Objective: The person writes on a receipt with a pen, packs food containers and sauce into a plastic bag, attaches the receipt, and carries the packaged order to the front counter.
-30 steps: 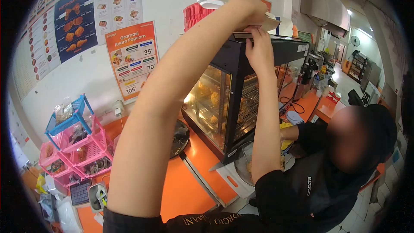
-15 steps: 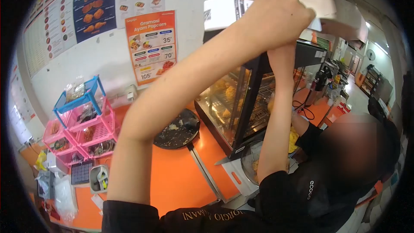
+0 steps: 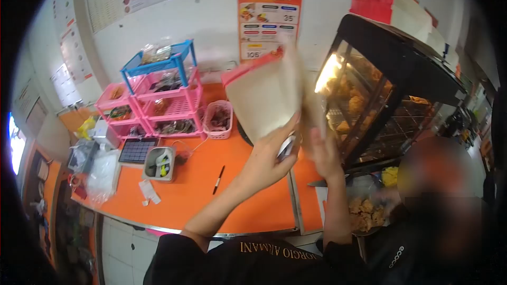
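Note:
A cream paper food box (image 3: 266, 97) with a red edge is held up over the orange counter, partly smeared by motion. My left hand (image 3: 272, 150) is closed on its lower part, and a small white and dark item (image 3: 285, 148) shows by the fingers, too small to name. Against the box's right side is my right hand (image 3: 325, 153), its fingers blurred. Behind the box, a dark pan is mostly hidden. To the right stands a glass food warmer (image 3: 369, 95) with fried chicken inside. On top of it are a red box (image 3: 372, 4) and other pale cartons.
Pink and blue stacked baskets (image 3: 169, 92) stand at the left by the wall. A black pen (image 3: 218, 179), a grey container (image 3: 159, 163) and a dark panel (image 3: 139, 150) lie on the orange counter (image 3: 185, 206). A co-worker (image 3: 438, 221) is close on the right, beside a bowl of fried chicken (image 3: 367, 215).
Both my hands have come down from above the warmer, bringing the box in front of me over the counter. The view has turned left.

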### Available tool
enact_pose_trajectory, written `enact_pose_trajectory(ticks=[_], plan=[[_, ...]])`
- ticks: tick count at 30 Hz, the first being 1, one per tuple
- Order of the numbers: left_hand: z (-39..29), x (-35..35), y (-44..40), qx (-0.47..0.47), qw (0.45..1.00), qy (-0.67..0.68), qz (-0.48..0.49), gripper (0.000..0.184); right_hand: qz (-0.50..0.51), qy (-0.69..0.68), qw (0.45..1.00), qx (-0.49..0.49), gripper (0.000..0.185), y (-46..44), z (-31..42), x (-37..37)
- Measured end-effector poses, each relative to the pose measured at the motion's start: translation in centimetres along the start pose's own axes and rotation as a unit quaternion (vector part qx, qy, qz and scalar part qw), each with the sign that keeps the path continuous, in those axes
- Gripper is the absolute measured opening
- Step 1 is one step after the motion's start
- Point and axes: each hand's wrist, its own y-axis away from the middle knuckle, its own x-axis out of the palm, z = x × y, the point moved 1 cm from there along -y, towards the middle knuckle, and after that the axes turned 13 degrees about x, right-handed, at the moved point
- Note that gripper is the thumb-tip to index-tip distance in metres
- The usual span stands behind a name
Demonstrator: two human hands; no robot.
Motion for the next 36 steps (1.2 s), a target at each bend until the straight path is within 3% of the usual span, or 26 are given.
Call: enact_pose_trajectory(ticks=[3, 4, 6, 7, 9, 12, 13, 16, 19, 23, 27, 29, 32, 34, 36], plan=[[2.9, 0.1, 7.3, -0.274, 0.961, 0.027, 0.027, 0.018, 0.001, 0.195, 0.981, -0.009, 0.037, 0.5, -3.8, 5.3], [3.8, 0.7, 9.8, -0.286, 0.958, 0.021, 0.027, 0.018, 0.011, 0.186, 0.982, -0.004, 0.037, 1.4, -5.7, 6.9], [5.1, 1.5, 14.2, -0.344, 0.931, 0.115, -0.045, 0.014, -0.001, 0.257, 0.958, 0.127, 0.035, 2.6, -9.0, 9.8], [4.7, 1.4, 15.9, -0.357, 0.927, 0.110, -0.048, 0.014, 0.011, 0.251, 0.959, 0.132, 0.035, 2.9, -9.7, 10.7], [3.9, 1.3, 18.6, -0.445, 0.864, 0.210, -0.106, 0.015, 0.069, 0.334, 0.920, 0.193, 0.025, 3.1, -11.1, 11.6], [1.6, -1.1, 21.0, -0.480, 0.816, 0.286, -0.148, 0.016, 0.139, 0.381, 0.886, 0.224, 0.016, 2.4, -13.8, 12.3], [0.2, -1.8, 20.6, -0.504, 0.797, 0.261, -0.206, 0.013, 0.144, 0.403, 0.885, 0.185, 0.016, 1.9, -14.7, 12.2], [-2.1, -4.0, 21.0, -0.563, 0.752, 0.239, -0.243, 0.010, 0.133, 0.457, 0.871, 0.125, 0.019, 0.2, -17.7, 11.0], [-3.3, -4.7, 21.6, -0.580, 0.729, 0.245, -0.267, 0.014, 0.136, 0.474, 0.859, 0.142, 0.013, -2.7, -18.5, 10.8], [-2.6, -4.0, 22.0, -0.582, 0.734, 0.254, -0.241, 0.018, 0.150, 0.465, 0.866, 0.108, 0.021, -4.9, -18.2, 11.2], [-1.3, -2.7, 22.3, -0.592, 0.716, 0.303, -0.213, 0.019, 0.153, 0.453, 0.868, 0.133, 0.022, -5.2, -17.7, 12.0], [-1.0, -2.0, 22.0, -0.598, 0.705, 0.336, -0.182, 0.018, 0.046, 0.440, 0.896, -0.040, 0.018, -5.1, -17.6, 12.2], [-1.0, -1.4, 21.7, -0.607, 0.697, 0.341, -0.170, 0.025, 0.028, 0.353, 0.932, -0.080, 0.020, -3.8, -14.6, 11.8], [-1.2, -0.8, 21.4, -0.603, 0.705, 0.329, -0.177, 0.029, 0.127, 0.226, 0.966, -0.018, 0.029, -1.8, -12.0, 11.5], [-1.3, -0.3, 21.2, -0.601, 0.711, 0.313, -0.187, 0.034, 0.328, 0.190, 0.905, 0.195, 0.040, 0.7, -8.4, 11.1]])
